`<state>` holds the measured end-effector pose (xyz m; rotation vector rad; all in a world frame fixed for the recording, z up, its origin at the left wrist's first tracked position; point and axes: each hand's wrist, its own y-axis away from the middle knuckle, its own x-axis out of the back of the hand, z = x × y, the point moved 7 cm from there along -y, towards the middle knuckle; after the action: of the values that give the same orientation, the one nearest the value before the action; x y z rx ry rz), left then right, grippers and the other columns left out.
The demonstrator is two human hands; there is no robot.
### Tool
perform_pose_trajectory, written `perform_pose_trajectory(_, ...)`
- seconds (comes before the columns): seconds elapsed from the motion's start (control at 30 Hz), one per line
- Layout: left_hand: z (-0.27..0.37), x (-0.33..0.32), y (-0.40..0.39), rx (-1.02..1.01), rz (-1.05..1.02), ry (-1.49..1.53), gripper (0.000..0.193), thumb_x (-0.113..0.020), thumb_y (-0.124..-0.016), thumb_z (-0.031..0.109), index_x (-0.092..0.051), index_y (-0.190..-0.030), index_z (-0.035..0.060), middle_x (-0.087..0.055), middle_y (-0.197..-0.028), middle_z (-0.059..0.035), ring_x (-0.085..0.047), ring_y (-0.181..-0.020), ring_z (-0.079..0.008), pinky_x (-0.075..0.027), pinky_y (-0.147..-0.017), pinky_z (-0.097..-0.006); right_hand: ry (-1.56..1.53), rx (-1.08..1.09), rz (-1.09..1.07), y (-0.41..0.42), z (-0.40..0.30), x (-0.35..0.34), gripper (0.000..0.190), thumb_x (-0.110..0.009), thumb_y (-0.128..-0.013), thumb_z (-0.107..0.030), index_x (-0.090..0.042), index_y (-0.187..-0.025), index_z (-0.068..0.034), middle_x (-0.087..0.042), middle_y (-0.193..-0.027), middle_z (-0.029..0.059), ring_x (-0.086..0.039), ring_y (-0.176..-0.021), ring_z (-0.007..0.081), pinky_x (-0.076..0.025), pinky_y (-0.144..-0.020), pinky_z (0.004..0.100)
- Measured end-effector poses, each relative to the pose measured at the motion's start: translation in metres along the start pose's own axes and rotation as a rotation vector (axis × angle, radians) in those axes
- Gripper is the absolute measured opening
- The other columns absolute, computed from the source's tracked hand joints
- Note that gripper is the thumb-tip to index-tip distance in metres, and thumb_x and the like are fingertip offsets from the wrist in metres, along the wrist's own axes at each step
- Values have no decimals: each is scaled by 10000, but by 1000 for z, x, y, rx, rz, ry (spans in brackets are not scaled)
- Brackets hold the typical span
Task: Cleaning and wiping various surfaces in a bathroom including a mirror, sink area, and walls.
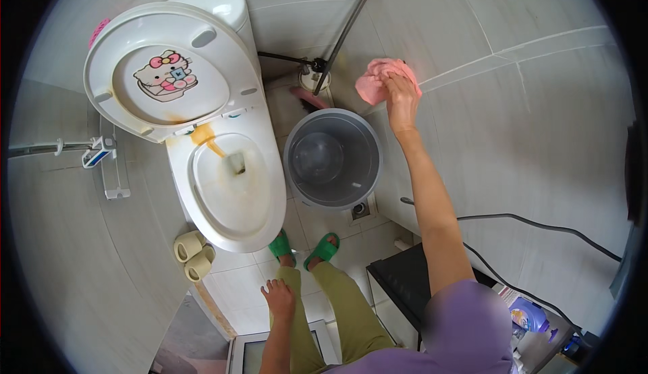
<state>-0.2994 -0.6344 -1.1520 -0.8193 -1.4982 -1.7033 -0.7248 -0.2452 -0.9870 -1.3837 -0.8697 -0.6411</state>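
My right hand (404, 105) presses a bunched pink cloth (373, 81) against the grey tiled wall (471, 136), near a corner. Its fingers lie over the cloth. Lower down, my left hand (281, 298) rests at my left leg around the knee, fingers slightly apart and holding nothing. Between the wall and the toilet stands a grey plastic bucket (331, 199), whose inside looks bare apart from a small light patch. The white toilet (273, 207) has its lid (207, 90) raised, with a cartoon sticker inside. An orange-brown stain (203, 134) runs down from its hinge into the bowl.
Behind the bucket, a dark pole (349, 30) leans by a pink-backed brush (310, 98). A floor drain (360, 209) lies beside the bucket. Beige slippers (195, 255) sit left of the toilet. At right are a black-topped cabinet (400, 278), a hanging cable (526, 217) and a purple bottle (529, 314).
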Motion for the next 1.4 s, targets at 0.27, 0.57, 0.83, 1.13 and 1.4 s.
perform_pose_trajectory(0.27,-2,3,-3,-17,40,-14,276,-480,-842,212,-596,-1004,21,-565,-1059,-146,-466,-1123,-302,-307,-965,-533,-338,-152,69,18,12,21,201,-667,-713,55,-668,-902,-15,-670,-929,80,-635,-896,248,-497,-794,319)
perform_pose_trajectory(0.57,3,11,-7,-17,26,8,246,-486,-828,195,-592,-964,19,-566,-1033,-151,-480,-1092,-306,-316,-951,-528,-568,-865,237,89,36,98,220,-551,-833,42,-626,-1031,-21,-632,-988,102,-611,-907,238,-494,-755,311)
perform_pose_trajectory(0.83,4,13,-11,-19,3,23,243,-494,-837,186,-586,-981,12,-576,-1027,-157,-493,-1107,-340,-328,-960,-558,-160,-65,-30,-12,7,42,356,-573,-728,60,-588,-1079,1,-587,-1028,112,-584,-925,278,-471,-782,347)
perform_pose_trajectory(1.13,5,19,-10,-27,62,18,208,-491,-826,177,-589,-926,23,-574,-977,-141,-500,-1046,-292,-334,-927,-513,-19,75,-120,-13,2,2,349,-618,-703,16,-593,-1050,4,-569,-1056,113,-550,-973,291,-445,-829,386)
perform_pose_trajectory(1.4,4,17,-10,-25,49,18,228,-495,-826,180,-588,-959,20,-576,-992,-140,-494,-1057,-284,-341,-917,-510,-191,-21,-66,22,13,45,308,-600,-691,56,-633,-988,-16,-584,-1028,104,-551,-980,280,-453,-818,357)
